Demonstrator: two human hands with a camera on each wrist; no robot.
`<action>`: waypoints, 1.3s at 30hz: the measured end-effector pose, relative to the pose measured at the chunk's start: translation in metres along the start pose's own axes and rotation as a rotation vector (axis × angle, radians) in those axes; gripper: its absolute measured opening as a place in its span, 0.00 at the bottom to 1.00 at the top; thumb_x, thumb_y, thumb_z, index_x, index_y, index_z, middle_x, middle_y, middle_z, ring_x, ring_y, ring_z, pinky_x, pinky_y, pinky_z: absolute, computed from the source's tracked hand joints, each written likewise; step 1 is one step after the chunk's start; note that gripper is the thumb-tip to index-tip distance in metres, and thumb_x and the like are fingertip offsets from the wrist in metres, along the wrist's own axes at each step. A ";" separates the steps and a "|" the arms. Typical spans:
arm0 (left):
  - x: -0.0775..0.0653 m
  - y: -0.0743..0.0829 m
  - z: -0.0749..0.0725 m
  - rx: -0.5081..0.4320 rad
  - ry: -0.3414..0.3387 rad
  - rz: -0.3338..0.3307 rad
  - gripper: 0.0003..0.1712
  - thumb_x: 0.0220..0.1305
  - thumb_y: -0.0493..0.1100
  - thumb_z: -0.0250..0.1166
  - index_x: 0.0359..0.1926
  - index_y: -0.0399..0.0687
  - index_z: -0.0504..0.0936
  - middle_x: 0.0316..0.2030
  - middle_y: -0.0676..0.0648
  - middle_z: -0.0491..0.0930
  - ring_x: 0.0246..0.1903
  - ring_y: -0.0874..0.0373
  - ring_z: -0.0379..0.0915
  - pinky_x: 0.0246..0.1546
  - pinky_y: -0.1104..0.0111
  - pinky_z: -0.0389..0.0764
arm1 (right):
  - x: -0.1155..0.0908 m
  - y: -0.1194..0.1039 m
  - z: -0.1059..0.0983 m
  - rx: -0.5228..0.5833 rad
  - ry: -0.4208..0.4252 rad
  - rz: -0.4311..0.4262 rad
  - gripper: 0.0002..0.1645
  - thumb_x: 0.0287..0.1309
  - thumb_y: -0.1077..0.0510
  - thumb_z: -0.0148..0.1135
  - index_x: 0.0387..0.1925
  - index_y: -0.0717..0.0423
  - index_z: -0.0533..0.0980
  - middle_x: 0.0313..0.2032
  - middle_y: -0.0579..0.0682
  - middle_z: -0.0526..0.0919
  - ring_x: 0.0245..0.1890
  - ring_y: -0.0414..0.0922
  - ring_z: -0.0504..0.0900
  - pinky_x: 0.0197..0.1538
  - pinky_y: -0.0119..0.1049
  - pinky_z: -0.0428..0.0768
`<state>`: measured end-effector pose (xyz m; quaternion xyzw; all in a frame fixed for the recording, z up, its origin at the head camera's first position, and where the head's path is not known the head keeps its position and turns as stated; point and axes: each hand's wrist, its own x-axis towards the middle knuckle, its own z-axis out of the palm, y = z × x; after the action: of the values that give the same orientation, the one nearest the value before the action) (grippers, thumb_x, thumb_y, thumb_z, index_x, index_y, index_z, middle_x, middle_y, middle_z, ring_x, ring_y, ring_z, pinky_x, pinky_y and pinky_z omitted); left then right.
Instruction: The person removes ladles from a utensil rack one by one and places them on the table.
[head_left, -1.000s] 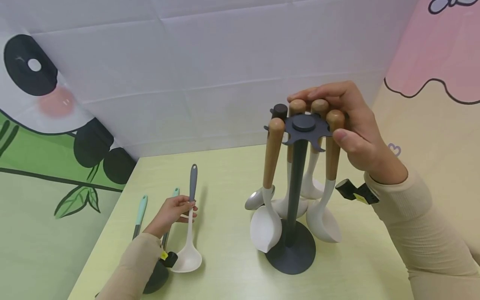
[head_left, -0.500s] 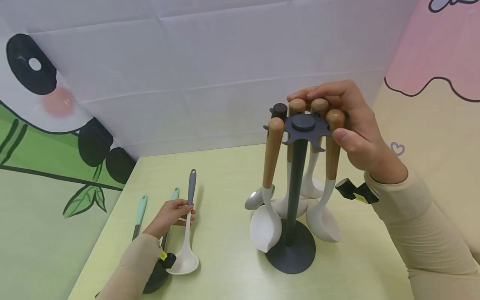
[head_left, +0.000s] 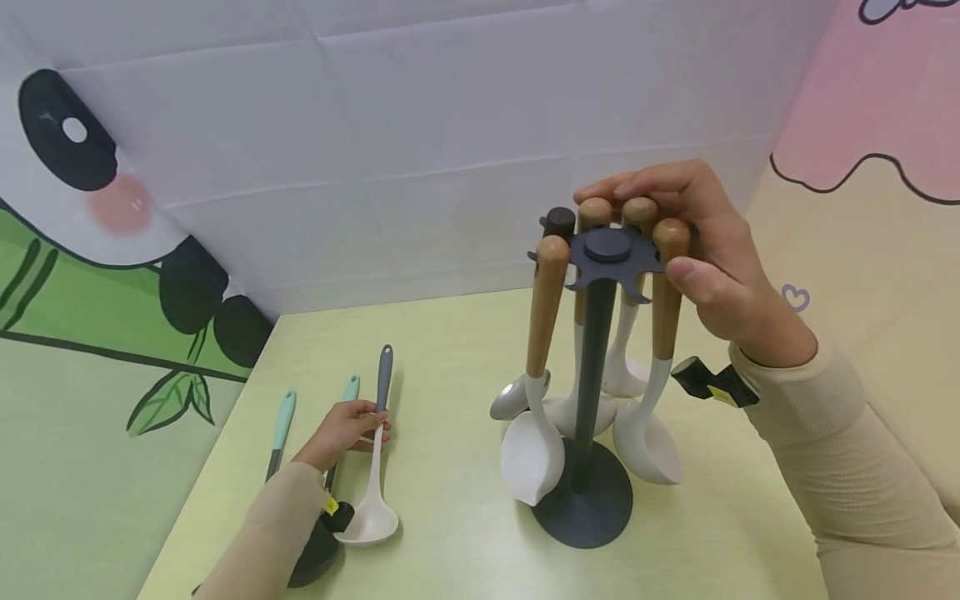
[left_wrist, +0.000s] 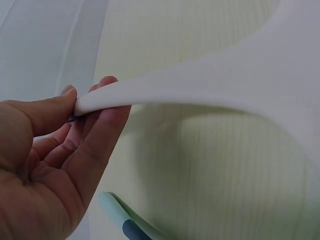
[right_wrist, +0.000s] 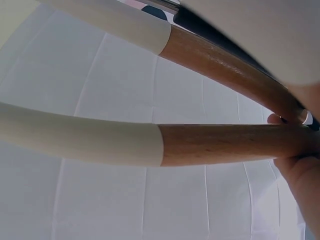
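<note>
My left hand (head_left: 337,435) pinches a white ladle (head_left: 372,518) where its pale neck meets the grey handle. That ladle leans upright, bowl down close over the table. In the left wrist view, thumb and fingertips grip the neck of the ladle (left_wrist: 200,80). My right hand (head_left: 708,242) curls around the top of a dark utensil rack (head_left: 600,517). Its thumb lies on the wooden handle of the right-hand white ladle (head_left: 648,454), its fingers behind the back handles. Two wooden handles (right_wrist: 215,145) run into that hand in the right wrist view.
Several utensils hang on the rack, among them a spouted white ladle (head_left: 532,458) and a metal spoon (head_left: 512,398). Left on the pale table (head_left: 457,358) lie two utensils with turquoise handles (head_left: 285,410), one with a dark head (head_left: 318,554). A white cloth wall (head_left: 420,208) stands behind.
The ladle in my left hand has come down and slightly left, then stayed nearly still. My right hand has kept its place at the rack top.
</note>
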<state>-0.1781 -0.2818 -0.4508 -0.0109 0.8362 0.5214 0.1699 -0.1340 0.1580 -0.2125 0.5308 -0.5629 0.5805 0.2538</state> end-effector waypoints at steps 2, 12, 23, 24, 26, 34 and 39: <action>0.001 0.000 0.000 0.006 -0.001 -0.007 0.14 0.75 0.35 0.55 0.48 0.22 0.74 0.38 0.37 0.84 0.36 0.49 0.85 0.36 0.58 0.87 | 0.000 0.000 -0.001 0.003 0.000 0.001 0.31 0.63 0.49 0.58 0.50 0.75 0.65 0.53 0.63 0.80 0.57 0.57 0.77 0.62 0.42 0.73; 0.006 -0.008 -0.002 0.028 -0.001 -0.031 0.12 0.74 0.33 0.55 0.46 0.22 0.75 0.36 0.38 0.84 0.35 0.50 0.84 0.36 0.56 0.87 | 0.000 0.000 -0.002 0.023 -0.003 0.018 0.33 0.63 0.47 0.60 0.50 0.74 0.65 0.53 0.63 0.80 0.57 0.57 0.78 0.62 0.42 0.72; 0.008 -0.009 -0.004 0.059 -0.011 -0.058 0.12 0.74 0.33 0.54 0.46 0.21 0.75 0.32 0.40 0.84 0.33 0.49 0.85 0.35 0.58 0.87 | 0.000 0.003 -0.006 0.057 -0.014 0.037 0.31 0.62 0.49 0.60 0.50 0.74 0.65 0.52 0.65 0.80 0.58 0.59 0.77 0.62 0.44 0.71; 0.008 -0.009 -0.005 0.061 -0.014 -0.061 0.13 0.74 0.33 0.54 0.46 0.21 0.75 0.32 0.41 0.84 0.33 0.49 0.85 0.35 0.58 0.87 | 0.000 0.003 -0.006 0.069 -0.016 0.038 0.31 0.62 0.50 0.60 0.50 0.74 0.65 0.52 0.65 0.80 0.58 0.60 0.77 0.62 0.45 0.71; 0.008 -0.009 -0.005 0.058 -0.016 -0.068 0.12 0.74 0.33 0.55 0.46 0.21 0.75 0.32 0.41 0.84 0.33 0.49 0.85 0.35 0.58 0.87 | 0.000 0.003 -0.007 0.087 -0.020 0.042 0.30 0.62 0.50 0.60 0.50 0.74 0.65 0.52 0.65 0.80 0.58 0.60 0.76 0.62 0.45 0.71; 0.010 -0.010 -0.007 0.081 -0.019 -0.090 0.12 0.74 0.33 0.55 0.46 0.22 0.76 0.32 0.42 0.84 0.33 0.50 0.85 0.33 0.60 0.87 | -0.002 0.004 -0.009 0.171 -0.010 0.077 0.29 0.60 0.53 0.60 0.51 0.72 0.66 0.52 0.67 0.79 0.58 0.62 0.75 0.63 0.47 0.71; 0.014 -0.015 -0.007 0.091 -0.032 -0.098 0.12 0.74 0.34 0.56 0.45 0.23 0.77 0.31 0.43 0.84 0.31 0.52 0.85 0.32 0.60 0.87 | -0.001 0.005 -0.010 0.191 -0.016 0.067 0.28 0.60 0.53 0.60 0.51 0.72 0.66 0.51 0.68 0.79 0.58 0.62 0.75 0.62 0.47 0.71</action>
<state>-0.1900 -0.2925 -0.4646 -0.0358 0.8547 0.4740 0.2088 -0.1413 0.1666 -0.2137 0.5383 -0.5244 0.6353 0.1779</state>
